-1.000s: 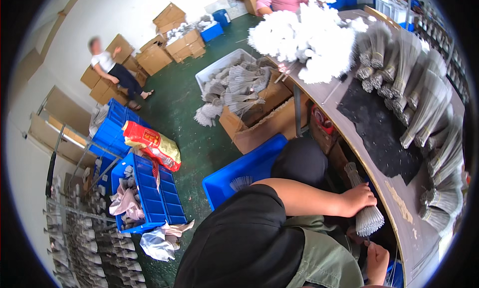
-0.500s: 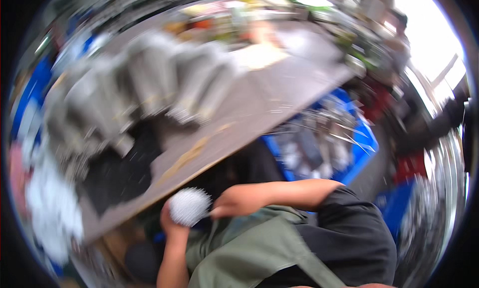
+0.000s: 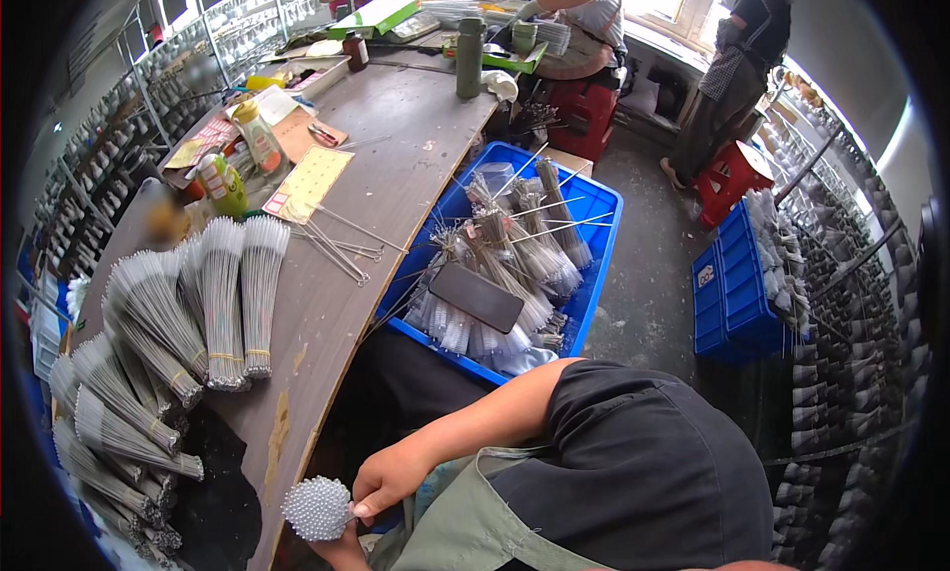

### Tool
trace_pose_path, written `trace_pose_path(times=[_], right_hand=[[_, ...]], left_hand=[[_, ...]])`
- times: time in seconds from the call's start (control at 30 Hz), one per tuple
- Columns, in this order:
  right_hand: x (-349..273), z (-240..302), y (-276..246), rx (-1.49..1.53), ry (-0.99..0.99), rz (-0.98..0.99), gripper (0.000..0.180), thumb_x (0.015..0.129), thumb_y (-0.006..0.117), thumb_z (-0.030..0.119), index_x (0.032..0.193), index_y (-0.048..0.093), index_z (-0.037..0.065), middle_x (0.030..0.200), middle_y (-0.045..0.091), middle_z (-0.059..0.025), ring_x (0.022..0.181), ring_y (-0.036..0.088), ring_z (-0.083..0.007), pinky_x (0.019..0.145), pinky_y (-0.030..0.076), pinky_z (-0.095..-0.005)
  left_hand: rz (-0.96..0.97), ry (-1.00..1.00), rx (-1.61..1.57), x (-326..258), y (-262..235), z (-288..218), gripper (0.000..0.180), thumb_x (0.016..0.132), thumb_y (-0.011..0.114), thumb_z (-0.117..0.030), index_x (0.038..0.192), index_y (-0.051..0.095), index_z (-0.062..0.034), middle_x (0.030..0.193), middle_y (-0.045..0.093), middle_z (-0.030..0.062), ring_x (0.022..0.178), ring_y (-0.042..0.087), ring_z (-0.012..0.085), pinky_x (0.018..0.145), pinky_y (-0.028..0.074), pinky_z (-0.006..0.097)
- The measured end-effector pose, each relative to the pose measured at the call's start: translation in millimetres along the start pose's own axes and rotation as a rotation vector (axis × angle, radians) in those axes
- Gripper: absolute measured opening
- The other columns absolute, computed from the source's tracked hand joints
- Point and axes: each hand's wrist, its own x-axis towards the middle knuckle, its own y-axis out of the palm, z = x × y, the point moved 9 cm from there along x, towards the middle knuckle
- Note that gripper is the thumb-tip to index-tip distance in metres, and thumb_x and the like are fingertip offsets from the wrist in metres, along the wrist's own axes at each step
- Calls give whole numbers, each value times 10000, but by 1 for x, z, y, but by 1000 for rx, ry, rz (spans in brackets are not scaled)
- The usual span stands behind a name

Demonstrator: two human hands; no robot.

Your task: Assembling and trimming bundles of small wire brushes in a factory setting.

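Observation:
A round bundle of thin wire brushes (image 3: pixel 317 509) is turned end-on toward me at the table's near edge, showing a dome of pale dotted tips. My left hand (image 3: pixel 344 549) wraps it from below, its fingers mostly hidden behind the bundle. At the bundle's right side, my right hand (image 3: pixel 389 480) is closed in a pinch; whatever small thing lies between thumb and finger is too small to name. Several similar brush bundles (image 3: pixel 242 299), grey-stemmed with whitish ends, some with yellow bands, lie on the brown table (image 3: pixel 396 126) to the left.
A blue crate (image 3: pixel 606 264) right of the table holds more bundles and a dark phone (image 3: pixel 476 297). Loose looped wires (image 3: pixel 336 249), a yellow card (image 3: pixel 315 183), bottles (image 3: pixel 259 136) and a green flask (image 3: pixel 469 58) are on the table. Two people (image 3: pixel 584 22) (image 3: pixel 737 71) are farther off.
The view has turned and sharpened from a blur. Both hands and the bundle now appear lower and farther left in the picture; the left hand still holds the bundle, the right stays beside it.

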Motion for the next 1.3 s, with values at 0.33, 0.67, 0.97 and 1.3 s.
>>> trace_pose_path(times=[0.33,0.67,0.97,1.3], right_hand=[[4,14,0,88,91,25,509,957,494,498,1049,667,28,795,598,-30,747,544,-123,667,464,-291],[16,45,-3,216,-236,-38,501,996,392,481,1090,544,13,715,501,-21,611,482,-106,551,420,-267],[9,44,-22,-33,-504,-437,438,1011,377,434,1086,503,21,868,561,-77,822,555,-197,768,470,-345],[4,17,-41,65,-359,-575,594,766,768,461,1044,449,44,827,460,-11,757,462,-119,690,430,-275]], left_hand=[[-80,-48,-498,2,-13,-13,656,645,840,-143,1205,538,16,1127,603,86,984,605,197,901,469,348],[-157,-146,-600,-11,-20,-28,608,688,856,-125,1190,543,15,1075,602,80,958,605,189,872,479,347],[68,-254,-772,-13,5,-45,694,690,647,81,1341,423,-6,1305,492,117,1183,516,236,997,421,366],[322,-166,-880,-9,14,-55,785,614,690,111,1343,420,-3,1283,517,133,1179,524,269,1022,408,396]])
